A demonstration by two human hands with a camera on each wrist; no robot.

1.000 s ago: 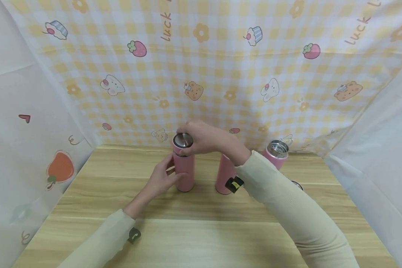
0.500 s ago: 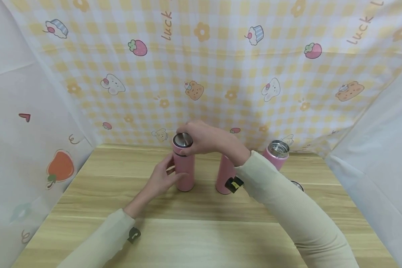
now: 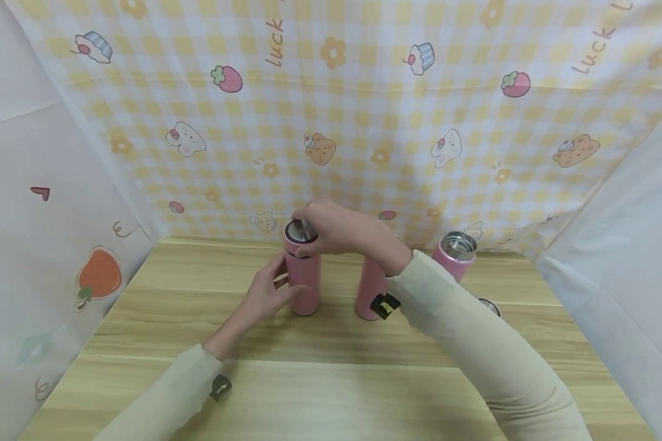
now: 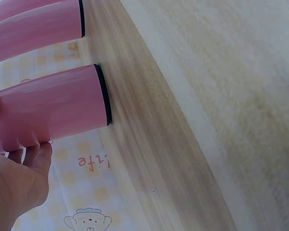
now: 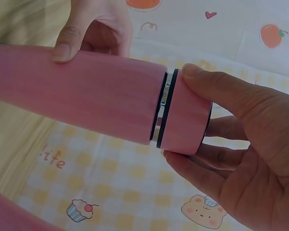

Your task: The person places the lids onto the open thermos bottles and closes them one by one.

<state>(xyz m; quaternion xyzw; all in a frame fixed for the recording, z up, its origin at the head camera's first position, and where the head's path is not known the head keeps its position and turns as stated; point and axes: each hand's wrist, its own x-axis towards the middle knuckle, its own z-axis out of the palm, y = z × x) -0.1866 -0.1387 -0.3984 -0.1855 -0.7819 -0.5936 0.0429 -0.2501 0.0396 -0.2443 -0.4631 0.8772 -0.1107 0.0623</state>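
Note:
A pink thermos (image 3: 305, 300) stands upright at the table's back, left of the middle. My left hand (image 3: 266, 293) holds its body from the left, thumb in front and fingers behind. Round the thermos's pink lid (image 3: 301, 231), with its steel top, my right hand (image 3: 339, 228) curls thumb and fingers. In the right wrist view a narrow gap with metal inside shows between the lid (image 5: 185, 115) and the body (image 5: 86, 91). The left wrist view shows the black-edged base (image 4: 104, 96) of the thermos on the table.
A second pink thermos (image 3: 368, 294) stands right of the first, partly behind my right wrist. Farther right is an uncovered pink thermos (image 3: 456, 251) with a steel mouth. A round rimmed object (image 3: 491, 305) lies mostly hidden by my sleeve. A checked cloth (image 3: 358, 110) hangs behind the table.
My right hand has shifted very slightly at the lid, and a bit of the middle thermos's top now shows above the wrist. The left hand holds still.

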